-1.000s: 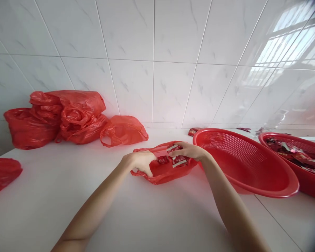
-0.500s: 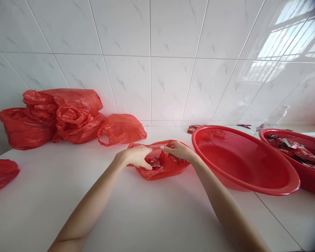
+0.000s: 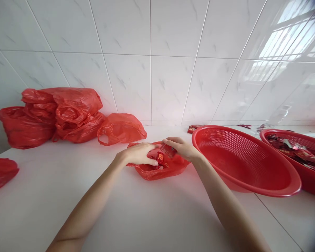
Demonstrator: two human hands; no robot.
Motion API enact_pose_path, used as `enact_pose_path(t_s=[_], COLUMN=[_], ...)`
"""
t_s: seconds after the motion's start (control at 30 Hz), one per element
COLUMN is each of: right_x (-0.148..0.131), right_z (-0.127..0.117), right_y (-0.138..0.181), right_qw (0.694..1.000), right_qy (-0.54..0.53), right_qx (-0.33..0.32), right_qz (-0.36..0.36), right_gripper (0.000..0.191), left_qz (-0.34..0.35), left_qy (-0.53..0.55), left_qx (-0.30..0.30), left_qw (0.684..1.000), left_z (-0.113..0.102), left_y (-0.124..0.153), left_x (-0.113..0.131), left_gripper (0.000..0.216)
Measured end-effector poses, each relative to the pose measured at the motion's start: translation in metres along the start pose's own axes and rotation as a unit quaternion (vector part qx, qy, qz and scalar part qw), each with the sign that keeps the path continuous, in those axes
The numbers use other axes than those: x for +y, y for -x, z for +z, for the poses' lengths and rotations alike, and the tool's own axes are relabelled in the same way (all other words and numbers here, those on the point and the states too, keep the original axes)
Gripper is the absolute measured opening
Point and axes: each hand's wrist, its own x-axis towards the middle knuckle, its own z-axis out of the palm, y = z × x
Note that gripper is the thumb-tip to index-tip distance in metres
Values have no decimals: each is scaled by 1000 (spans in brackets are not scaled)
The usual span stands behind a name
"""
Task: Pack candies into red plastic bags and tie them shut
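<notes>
A red plastic bag [image 3: 147, 174] lies open on the white counter between my hands. Several small red packets [image 3: 160, 157] show in its mouth, one with gold print. My left hand [image 3: 138, 154] reaches in from the left, its thumb and fingers closed around red packets. At the bag's right side, my right hand [image 3: 182, 148] pinches a shiny red packet [image 3: 169, 149] between thumb and fingers. Both hands' fingertips are partly hidden by the packets and the bag.
A red perforated basket [image 3: 241, 157] stands to the right; a second red basket [image 3: 312, 182] beyond it holds several wrappers. Red packets [image 3: 193, 129] lie behind the first basket. Filled red bags [image 3: 68, 115] and a loose bag [image 3: 124, 127] sit at the left, before the tiled wall.
My right hand has lifted a red packet from the bag's right side toward the middle. My left hand has shifted slightly right, closing in on the packets. The bag's mouth has narrowed.
</notes>
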Motion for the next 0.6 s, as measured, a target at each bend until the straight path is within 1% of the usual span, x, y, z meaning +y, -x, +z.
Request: enact_pose_path(t_s=[0.07, 0.1, 0.17, 0.23, 0.3, 0.37, 0.47, 0.53, 0.6], right_x=[-6, -9, -13, -16, -20, -24, -30, -32, -34], right_z=[2, 3, 5, 6, 8, 9, 9, 7, 5], right_y=[1, 2, 4, 7, 11, 16, 23, 26, 27], right_qw=[994, 990, 986, 986, 988, 990, 992, 994, 996], right_qy=[-99, -129, -147, -131, -99, -59, -7, 20, 38], right_qx=[-32, -43, -54, -53, -58, -76, -90, -74, -45], right_qz=[-21, -33, -59, -85, -102, -101, -83, -74, -65], right_gripper=[27, 24, 21, 21, 28, 40, 55, 58, 57], left_qz=[20, 32, 60, 83, 95, 102, 118, 135, 142], left_qy=[47, 77, 138, 189, 235, 271, 292, 299, 304], left_qx=[31, 45, 68, 74, 76, 93, 127, 134, 151], left_qw=[998, 996, 986, 976, 964, 953, 941, 935, 930], left_z=[-2, -4, -6, -8, -8, -7, -5, -5, -4], left_y=[1, 1, 2, 2, 3, 3, 4, 4, 4], left_x=[3, 5, 7, 8, 11, 13, 16, 16, 17], left_gripper=[52, 50, 49, 48, 43, 39, 41, 40, 38])
